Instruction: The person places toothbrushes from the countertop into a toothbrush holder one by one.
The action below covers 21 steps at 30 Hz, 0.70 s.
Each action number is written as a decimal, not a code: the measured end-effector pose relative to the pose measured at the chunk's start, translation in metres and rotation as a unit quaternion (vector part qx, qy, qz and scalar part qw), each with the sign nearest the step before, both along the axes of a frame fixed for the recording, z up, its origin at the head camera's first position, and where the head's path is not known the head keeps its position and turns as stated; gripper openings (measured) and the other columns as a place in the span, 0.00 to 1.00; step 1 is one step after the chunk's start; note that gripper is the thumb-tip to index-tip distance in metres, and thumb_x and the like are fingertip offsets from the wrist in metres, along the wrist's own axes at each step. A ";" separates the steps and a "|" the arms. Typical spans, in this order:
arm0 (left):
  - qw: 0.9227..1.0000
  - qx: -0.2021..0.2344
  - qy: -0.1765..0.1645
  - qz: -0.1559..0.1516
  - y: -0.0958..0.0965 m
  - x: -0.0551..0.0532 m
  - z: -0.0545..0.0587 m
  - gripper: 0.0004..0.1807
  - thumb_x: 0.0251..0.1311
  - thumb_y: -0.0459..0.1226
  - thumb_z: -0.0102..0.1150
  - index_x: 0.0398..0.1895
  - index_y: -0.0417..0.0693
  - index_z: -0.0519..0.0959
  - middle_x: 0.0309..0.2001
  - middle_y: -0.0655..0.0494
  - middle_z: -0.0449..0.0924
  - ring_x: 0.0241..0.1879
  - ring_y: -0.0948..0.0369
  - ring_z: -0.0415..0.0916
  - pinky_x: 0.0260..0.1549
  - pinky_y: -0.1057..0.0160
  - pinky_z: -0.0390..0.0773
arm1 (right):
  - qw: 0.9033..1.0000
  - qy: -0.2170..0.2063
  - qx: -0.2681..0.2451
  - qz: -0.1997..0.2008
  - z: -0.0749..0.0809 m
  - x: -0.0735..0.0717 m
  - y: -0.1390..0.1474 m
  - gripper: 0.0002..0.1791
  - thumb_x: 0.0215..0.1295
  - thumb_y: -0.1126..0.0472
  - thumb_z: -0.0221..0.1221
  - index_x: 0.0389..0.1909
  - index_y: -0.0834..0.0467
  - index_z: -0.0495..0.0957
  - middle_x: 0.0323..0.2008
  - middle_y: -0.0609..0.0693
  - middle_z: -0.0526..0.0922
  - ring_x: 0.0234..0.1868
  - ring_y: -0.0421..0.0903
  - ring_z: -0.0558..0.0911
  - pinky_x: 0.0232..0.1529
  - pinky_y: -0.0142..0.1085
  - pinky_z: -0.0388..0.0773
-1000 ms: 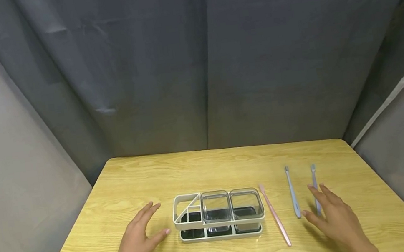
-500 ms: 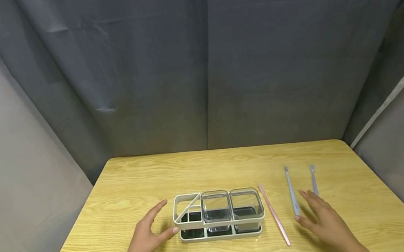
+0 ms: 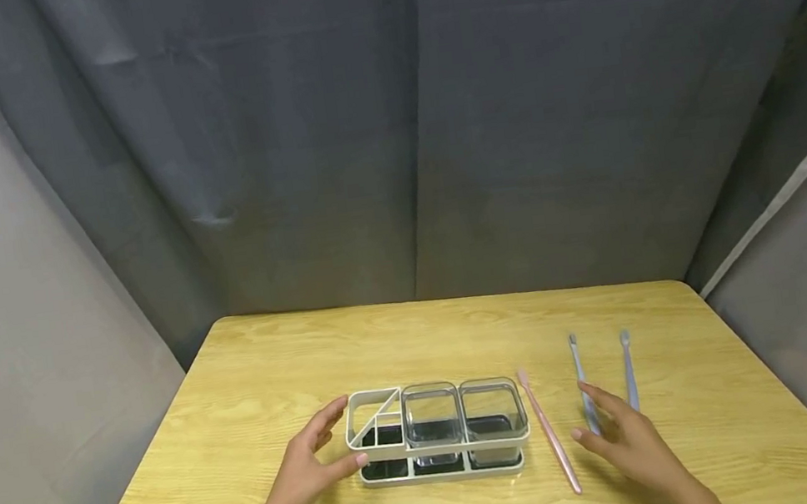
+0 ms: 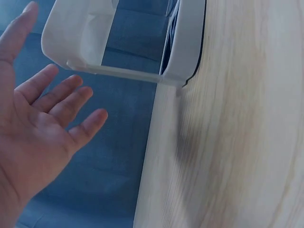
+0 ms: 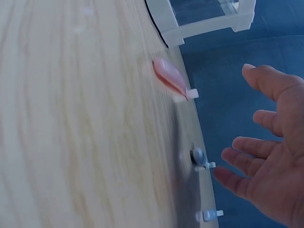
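Note:
A white two-tier toothbrush holder (image 3: 468, 444) with two clear cups (image 3: 430, 408) and a divided left compartment stands on the table. My left hand (image 3: 302, 470) is spread at its left end, thumb and fingertips right by the rim. In the left wrist view, those fingers (image 4: 88, 128) hold nothing. A pink toothbrush (image 3: 552, 440) lies just right of the holder. My right hand (image 3: 627, 447), fingers apart, overlaps the handle of a blue toothbrush (image 3: 577, 357) in the head view. The right wrist view shows its palm (image 5: 280, 180) facing the holder, with nothing held. Farther right lies another bluish toothbrush (image 3: 628, 367).
The wooden table (image 3: 273, 360) has rounded back corners. Behind it hangs a dark grey curtain (image 3: 303, 172), and paler cloth (image 3: 28, 332) hangs at the left side.
Both hands have moved inward: the left one rightward up to the holder's end, the right one leftward from the far-right toothbrush to over the middle one. Holder and toothbrushes stay put.

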<state>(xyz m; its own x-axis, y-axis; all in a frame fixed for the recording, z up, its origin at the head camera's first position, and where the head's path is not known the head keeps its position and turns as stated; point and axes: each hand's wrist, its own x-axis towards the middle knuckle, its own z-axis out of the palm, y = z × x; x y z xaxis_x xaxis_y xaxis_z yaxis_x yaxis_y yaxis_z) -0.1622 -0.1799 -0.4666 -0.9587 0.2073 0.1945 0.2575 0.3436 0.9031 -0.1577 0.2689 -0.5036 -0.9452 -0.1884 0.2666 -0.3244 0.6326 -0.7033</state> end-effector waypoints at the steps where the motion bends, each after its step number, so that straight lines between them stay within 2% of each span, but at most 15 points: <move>1: 1.000 0.008 -0.003 -0.004 0.002 0.001 0.005 0.43 0.44 0.44 0.73 0.66 0.51 0.65 0.64 0.55 0.65 0.63 0.53 0.61 0.58 0.47 0.63 | 1.000 -0.005 -0.009 0.002 -0.001 -0.001 -0.001 0.38 0.59 0.55 0.63 0.66 0.63 0.59 0.62 0.71 0.60 0.59 0.73 0.62 0.48 0.63 0.67; 6: 0.999 0.034 -0.018 -0.016 0.008 0.011 0.030 0.42 0.46 0.36 0.71 0.65 0.39 0.62 0.63 0.42 0.64 0.61 0.45 0.61 0.56 0.43 0.63 | 0.998 -0.040 -0.053 0.013 -0.005 -0.008 -0.011 0.39 0.60 0.53 0.62 0.68 0.61 0.57 0.64 0.70 0.58 0.58 0.72 0.63 0.47 0.59 0.71; 15: 0.998 0.040 -0.038 -0.017 0.009 0.002 0.025 0.43 0.45 0.35 0.72 0.65 0.38 0.63 0.63 0.43 0.65 0.61 0.46 0.62 0.57 0.46 0.64 | 0.987 -0.089 -0.128 0.026 -0.004 -0.016 -0.015 0.40 0.59 0.56 0.62 0.68 0.65 0.54 0.66 0.66 0.56 0.59 0.69 0.62 0.51 0.57 0.70; 18: 0.998 0.044 -0.037 -0.017 0.009 -0.001 0.018 0.43 0.44 0.34 0.72 0.65 0.38 0.63 0.63 0.44 0.64 0.61 0.46 0.62 0.56 0.46 0.64 | 0.986 -0.097 -0.135 0.028 -0.004 -0.017 -0.016 0.40 0.59 0.56 0.63 0.68 0.65 0.55 0.66 0.66 0.57 0.60 0.68 0.63 0.51 0.57 0.70; 21: 0.998 0.045 -0.038 -0.015 0.007 -0.007 0.007 0.42 0.43 0.34 0.73 0.65 0.43 0.64 0.63 0.47 0.65 0.61 0.48 0.62 0.56 0.46 0.65 | 0.984 -0.104 -0.138 0.029 -0.005 -0.017 -0.016 0.40 0.59 0.56 0.62 0.68 0.64 0.54 0.65 0.67 0.57 0.60 0.68 0.63 0.51 0.56 0.70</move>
